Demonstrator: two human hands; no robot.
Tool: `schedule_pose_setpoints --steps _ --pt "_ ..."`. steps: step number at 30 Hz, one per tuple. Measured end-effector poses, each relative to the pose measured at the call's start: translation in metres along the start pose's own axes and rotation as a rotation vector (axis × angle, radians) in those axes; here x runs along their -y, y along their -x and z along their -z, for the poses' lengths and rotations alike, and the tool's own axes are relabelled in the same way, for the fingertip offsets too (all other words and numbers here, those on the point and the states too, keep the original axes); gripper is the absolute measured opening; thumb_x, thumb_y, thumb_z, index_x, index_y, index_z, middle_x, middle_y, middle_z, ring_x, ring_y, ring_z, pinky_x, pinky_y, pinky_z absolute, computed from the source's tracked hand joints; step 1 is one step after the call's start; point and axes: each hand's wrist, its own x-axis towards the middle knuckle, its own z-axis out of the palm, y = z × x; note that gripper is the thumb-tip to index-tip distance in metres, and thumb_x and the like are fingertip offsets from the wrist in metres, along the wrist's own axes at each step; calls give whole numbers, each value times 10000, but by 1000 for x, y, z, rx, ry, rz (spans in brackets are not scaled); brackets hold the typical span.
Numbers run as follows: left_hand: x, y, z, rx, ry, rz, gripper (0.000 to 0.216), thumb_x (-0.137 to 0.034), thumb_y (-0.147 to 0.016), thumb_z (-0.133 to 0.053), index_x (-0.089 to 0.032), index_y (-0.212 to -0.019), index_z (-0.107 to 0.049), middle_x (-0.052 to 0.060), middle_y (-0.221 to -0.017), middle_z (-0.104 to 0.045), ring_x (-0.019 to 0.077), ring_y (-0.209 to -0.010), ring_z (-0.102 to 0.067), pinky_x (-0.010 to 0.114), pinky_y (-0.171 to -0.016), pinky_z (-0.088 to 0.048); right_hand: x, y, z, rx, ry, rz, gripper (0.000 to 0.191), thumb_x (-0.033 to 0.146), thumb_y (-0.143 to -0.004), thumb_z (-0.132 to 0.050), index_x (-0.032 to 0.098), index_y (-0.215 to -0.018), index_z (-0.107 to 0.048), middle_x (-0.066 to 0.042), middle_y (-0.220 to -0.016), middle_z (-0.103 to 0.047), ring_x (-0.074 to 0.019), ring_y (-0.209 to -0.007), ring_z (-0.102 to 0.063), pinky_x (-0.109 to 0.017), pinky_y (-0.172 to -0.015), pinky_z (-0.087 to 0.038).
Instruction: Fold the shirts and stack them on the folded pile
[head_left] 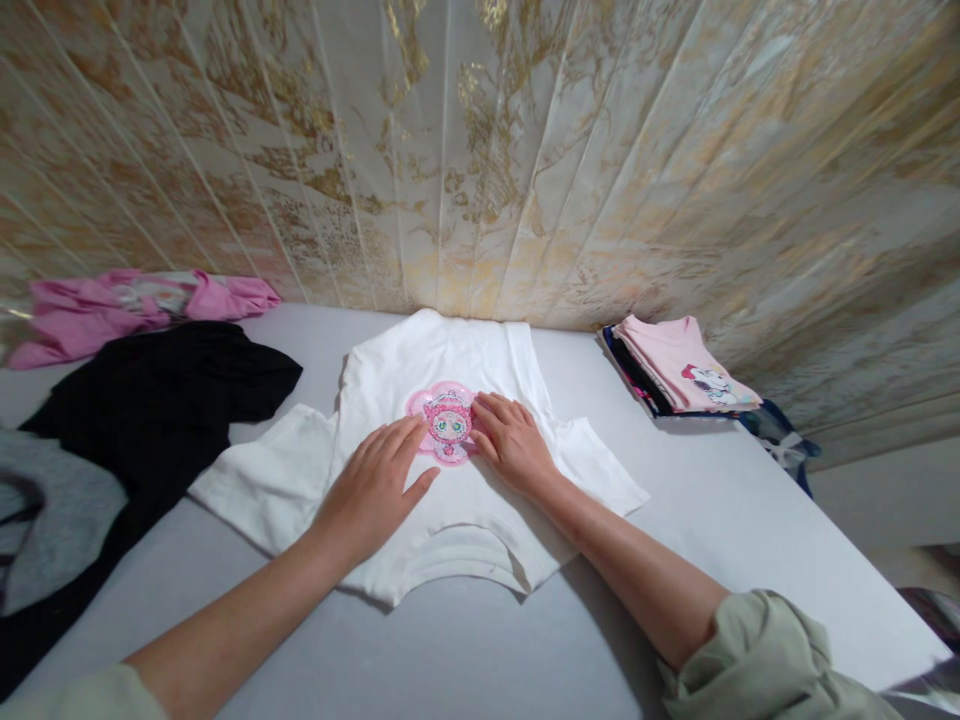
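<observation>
A white T-shirt (442, 350) lies spread on the table, its neckline towards me and its sleeves out to both sides. On its front is a pink flower-shaped print (450, 428) with a green-eyed character. My left hand (379, 480) rests flat on the shirt at the print's left edge, fingers stretched out and thumb apart. At the print's right edge, my right hand (514, 440) also lies on the fabric with its fingers extended. Neither hand grips anything. The lower end of the shirt reaches close to the wall.
On the right of the white table (720, 500) stands a stack of folded clothes (675, 370), a pink piece on top. A dark blue item (784, 440) hangs over the edge beside it. Black (172, 390), pink (97, 310) and grey clothes (67, 510) lie heaped at left. A patterned curtain (450, 160) rises behind.
</observation>
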Motion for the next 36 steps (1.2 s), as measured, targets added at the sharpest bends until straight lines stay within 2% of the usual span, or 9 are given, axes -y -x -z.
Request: schedule_pose_setpoints --steps 2,6,11,15,22,26,29,33,36 --pt "1 1 -2 -1 -45 45 498 -430 -953 -423 -140 -1356 -461 159 -1393 -517 283 -1290 -472 497 -1108 -345 1 0 1 -19 -16 5 454 408 -987 -413 197 -1382 -490 -111 -1440 -468 -263 -1331 -396 -486 -1093 -313" --pt "2 1 -3 -2 -67 58 416 -415 -960 -406 -165 -1258 -553 137 -1284 -607 270 -1234 -527 500 -1118 -329 3 0 4 25 -74 114 429 380 -986 -426 229 -1382 -493 -93 -1390 -524 -224 -1277 -463 -442 -1076 -344" --pt "4 -18 -6 16 -88 20 456 -419 -950 -427 -169 -1328 -482 142 -1397 -520 271 -1314 -449 486 -1137 -297 2 1 1 -8 -67 44 420 382 -985 -431 202 -1354 -519 -101 -1375 -538 -228 -1268 -475 -432 -1065 -359" --pt "7 -41 -18 19 -76 162 477 -391 -929 -459 -132 -1330 -457 173 -1361 -528 296 -1276 -476 479 -1061 -392 1 1 0 -13 -85 39 413 352 -983 -428 199 -1358 -508 -101 -1384 -527 -221 -1263 -480 -410 -1054 -378" --pt "15 -43 -24 -113 46 144 221 -237 -899 -468 -203 -1078 -592 104 -1193 -581 254 -1131 -550 445 -993 -465 0 1 0 -12 -102 26 446 343 -973 -430 208 -1397 -457 -112 -1379 -520 -234 -1252 -481 -423 -1043 -389" --pt "13 -42 -22 -167 11 227 277 -222 -883 -490 -204 -1152 -548 114 -1211 -569 272 -1138 -542 453 -975 -473 -1 0 -2 -40 -65 -14 482 360 -961 -454 167 -1402 -444 -139 -1411 -477 -264 -1269 -451 -442 -1053 -375" --pt "11 -43 -20 -122 -48 170 319 -212 -891 -473 -203 -1196 -562 121 -1260 -563 285 -1211 -497 483 -1032 -427 0 0 -1 -33 -38 -22 468 377 -959 -465 159 -1374 -480 -142 -1412 -476 -275 -1285 -432 -458 -1062 -356" --pt "9 -45 -18 -87 -23 94 277 -185 -910 -425 -191 -1100 -627 107 -1274 -578 258 -1239 -484 454 -1072 -400 0 1 2 -53 -82 26 327 327 -980 -423 226 -1235 -603 -82 -1348 -544 -236 -1256 -460 -434 -1066 -347" --pt "8 -45 -20 -36 2 16 345 -252 -946 -408 -170 -1247 -553 115 -1331 -561 239 -1265 -482 434 -1092 -381 0 1 3 -77 -87 0 348 333 -981 -419 210 -1263 -581 -95 -1367 -528 -233 -1242 -473 -426 -1059 -356"
